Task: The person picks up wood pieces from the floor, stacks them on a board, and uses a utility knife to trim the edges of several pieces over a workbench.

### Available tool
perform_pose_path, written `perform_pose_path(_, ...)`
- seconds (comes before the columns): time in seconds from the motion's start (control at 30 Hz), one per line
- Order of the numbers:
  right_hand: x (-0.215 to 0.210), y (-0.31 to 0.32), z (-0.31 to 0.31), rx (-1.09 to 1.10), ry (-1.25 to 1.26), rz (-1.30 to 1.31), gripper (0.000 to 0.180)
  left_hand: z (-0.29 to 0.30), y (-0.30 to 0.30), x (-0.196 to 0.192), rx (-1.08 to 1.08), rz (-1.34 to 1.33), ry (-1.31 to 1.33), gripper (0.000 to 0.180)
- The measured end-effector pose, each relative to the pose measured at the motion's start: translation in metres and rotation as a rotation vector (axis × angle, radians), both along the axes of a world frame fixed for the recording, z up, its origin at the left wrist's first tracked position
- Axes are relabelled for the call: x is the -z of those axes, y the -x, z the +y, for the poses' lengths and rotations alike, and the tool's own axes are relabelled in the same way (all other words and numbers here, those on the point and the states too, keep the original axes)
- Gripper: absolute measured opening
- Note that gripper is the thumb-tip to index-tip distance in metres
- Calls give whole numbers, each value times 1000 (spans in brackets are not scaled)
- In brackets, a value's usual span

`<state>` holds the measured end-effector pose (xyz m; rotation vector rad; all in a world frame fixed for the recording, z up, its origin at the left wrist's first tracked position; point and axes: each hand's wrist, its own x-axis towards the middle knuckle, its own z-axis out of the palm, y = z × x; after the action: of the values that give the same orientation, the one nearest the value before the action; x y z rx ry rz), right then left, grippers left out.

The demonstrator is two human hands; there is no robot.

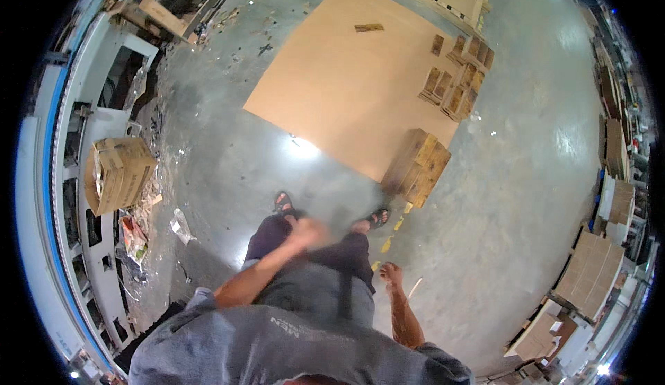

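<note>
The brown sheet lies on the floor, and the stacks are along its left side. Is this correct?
Not quite: the head view shows the stacks along its right side, not the left. The brown sheet does lie on the floor.

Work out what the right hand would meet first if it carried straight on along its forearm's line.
The right hand points across the yellow floor marking toward the sandalled right foot, probably the first thing met. Depth is unclear: the hand looks raised, so it might pass above both.
</note>
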<state>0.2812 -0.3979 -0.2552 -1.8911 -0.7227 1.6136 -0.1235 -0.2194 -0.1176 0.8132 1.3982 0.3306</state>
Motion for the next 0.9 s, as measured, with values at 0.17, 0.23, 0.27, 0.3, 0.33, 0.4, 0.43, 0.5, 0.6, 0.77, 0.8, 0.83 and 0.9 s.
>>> perform_pose_path(0.17,-34,120,24,-297,153,-70,25,45,171,-61,-107,310,-1,28)
perform_pose_path(0.23,-39,187,88,-308,237,-32,26,29,264,-44,-182,645,28,29)
perform_pose_path(0.27,-41,225,125,-337,262,-16,27,16,317,-32,-365,654,34,27)
perform_pose_path(0.3,-43,253,161,-368,259,-20,27,8,360,-22,-531,630,40,26)
perform_pose_path(0.33,-48,269,191,-391,258,-42,28,3,388,-22,-582,645,29,25)
perform_pose_path(0.4,-54,305,256,-449,221,-69,29,5,436,-26,-650,689,16,25)
perform_pose_path(0.43,-59,323,280,-484,218,-77,30,-4,452,-26,-666,724,35,25)
perform_pose_path(0.5,-65,378,323,-567,197,-48,31,-44,490,-8,-809,726,96,22)
perform_pose_path(0.6,-73,416,384,-617,197,-76,34,-43,471,-1,-917,580,166,18)
perform_pose_path(0.77,-63,489,481,-714,241,-77,37,-51,435,16,-922,531,103,25)
perform_pose_path(0.8,-63,499,506,-730,251,-85,38,-44,428,15,-854,610,103,26)
perform_pose_path(0.83,-63,506,531,-746,242,-94,38,-28,433,13,-830,658,108,26)
perform_pose_path(0.9,-66,525,593,-782,199,-117,40,9,447,13,-828,722,124,27)
